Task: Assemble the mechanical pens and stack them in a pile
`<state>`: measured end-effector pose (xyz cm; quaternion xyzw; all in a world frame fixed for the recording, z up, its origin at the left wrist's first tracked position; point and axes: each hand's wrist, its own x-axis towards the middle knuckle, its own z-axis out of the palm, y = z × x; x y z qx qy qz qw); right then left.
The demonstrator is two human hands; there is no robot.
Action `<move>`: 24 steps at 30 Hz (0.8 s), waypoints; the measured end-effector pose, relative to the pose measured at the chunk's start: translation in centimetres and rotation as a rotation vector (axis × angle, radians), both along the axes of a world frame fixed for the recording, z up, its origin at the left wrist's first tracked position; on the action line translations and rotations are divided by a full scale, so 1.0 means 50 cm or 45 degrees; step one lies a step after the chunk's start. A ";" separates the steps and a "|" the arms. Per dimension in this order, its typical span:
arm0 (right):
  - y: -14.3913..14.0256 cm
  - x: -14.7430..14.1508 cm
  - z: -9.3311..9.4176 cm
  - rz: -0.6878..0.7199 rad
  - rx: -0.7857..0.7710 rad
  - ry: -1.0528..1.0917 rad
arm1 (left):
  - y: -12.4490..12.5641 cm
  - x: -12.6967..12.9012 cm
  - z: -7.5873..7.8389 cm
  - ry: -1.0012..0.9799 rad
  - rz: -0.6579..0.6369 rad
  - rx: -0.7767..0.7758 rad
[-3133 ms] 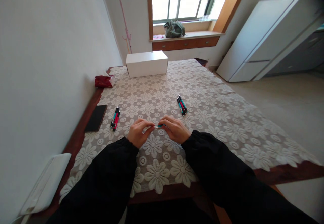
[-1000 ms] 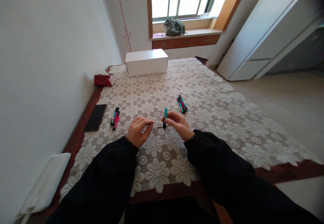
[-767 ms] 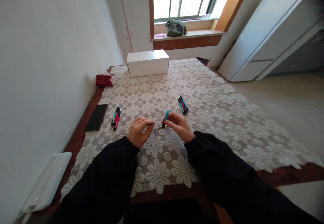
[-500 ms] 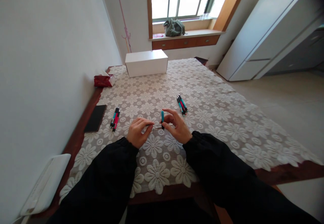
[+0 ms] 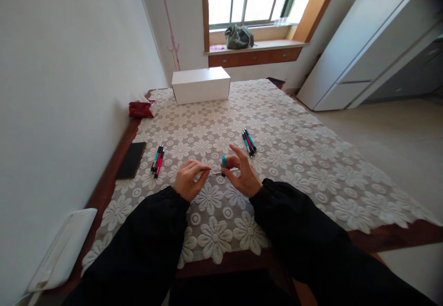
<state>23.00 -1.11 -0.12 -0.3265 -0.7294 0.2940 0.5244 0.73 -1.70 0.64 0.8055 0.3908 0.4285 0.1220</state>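
My left hand (image 5: 188, 180) is closed on the end of a thin pale pen refill (image 5: 217, 172) that points right, just above the lace tablecloth (image 5: 221, 232). My right hand (image 5: 242, 173) holds a short teal pen barrel (image 5: 223, 164) upright between thumb and fingers, with the index finger raised; it touches the refill's right end. Both hands sit close together at the table's near middle. One small bunch of teal, red and black pens (image 5: 158, 160) lies to the left, another bunch (image 5: 248, 141) to the right.
A white box (image 5: 200, 85) stands at the far end of the table. A red packet (image 5: 141, 109) and a black phone (image 5: 130, 159) lie along the left edge by the wall. A white device (image 5: 62, 250) sits at the near left. A white cabinet (image 5: 367, 47) stands to the right.
Three seconds ago both hands held the teal pen together as one piece. Now the barrel is off the refill, held upright in my right hand, whose fingers have spread.
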 end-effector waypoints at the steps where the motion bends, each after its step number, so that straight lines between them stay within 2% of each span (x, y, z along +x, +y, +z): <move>1: 0.000 0.000 -0.001 -0.020 0.014 0.005 | 0.000 0.000 0.001 -0.003 -0.004 0.002; 5: 0.001 0.002 -0.007 -0.066 0.040 -0.083 | 0.000 0.000 0.001 0.001 -0.004 0.012; 16: -0.006 -0.002 0.001 -0.034 0.026 0.034 | 0.001 -0.001 -0.002 0.010 0.004 -0.003; 21: -0.002 0.000 -0.002 -0.066 0.111 -0.005 | 0.001 -0.001 -0.003 0.021 0.008 -0.017; 24: -0.002 0.000 -0.001 -0.030 0.051 0.029 | 0.001 -0.001 -0.004 0.022 0.010 -0.031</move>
